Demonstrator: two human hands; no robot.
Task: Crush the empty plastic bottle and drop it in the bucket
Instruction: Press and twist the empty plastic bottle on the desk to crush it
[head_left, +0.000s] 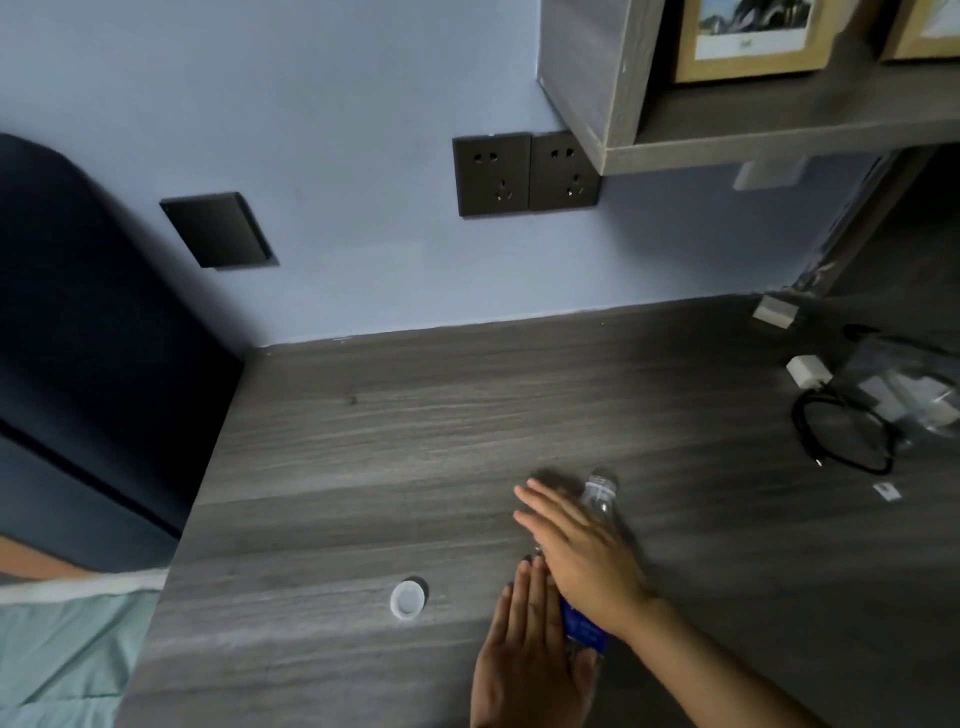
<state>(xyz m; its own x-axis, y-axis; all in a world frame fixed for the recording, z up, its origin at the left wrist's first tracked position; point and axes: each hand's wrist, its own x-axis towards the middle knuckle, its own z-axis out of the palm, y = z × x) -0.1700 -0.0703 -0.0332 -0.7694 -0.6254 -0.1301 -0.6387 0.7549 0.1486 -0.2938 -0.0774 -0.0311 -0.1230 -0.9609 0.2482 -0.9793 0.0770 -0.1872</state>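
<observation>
Bottle (597, 499) lies on its side on the counter (363, 441), uncapped, under your flat, open left hand (530, 654) and right hand (576, 551). Expect thin, springy, slippery plastic; press mid-body, then grasp the flattened middle.

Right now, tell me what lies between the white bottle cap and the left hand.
Only bare grey wood-grain desk, in the head view, between the white bottle cap and the left hand.

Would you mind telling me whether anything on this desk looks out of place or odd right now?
Nothing looks spilled or broken. The bottle lies on its side on the desk under the flat right hand and left hand, and its cap sits loose to the left. No bucket is in view.
</observation>
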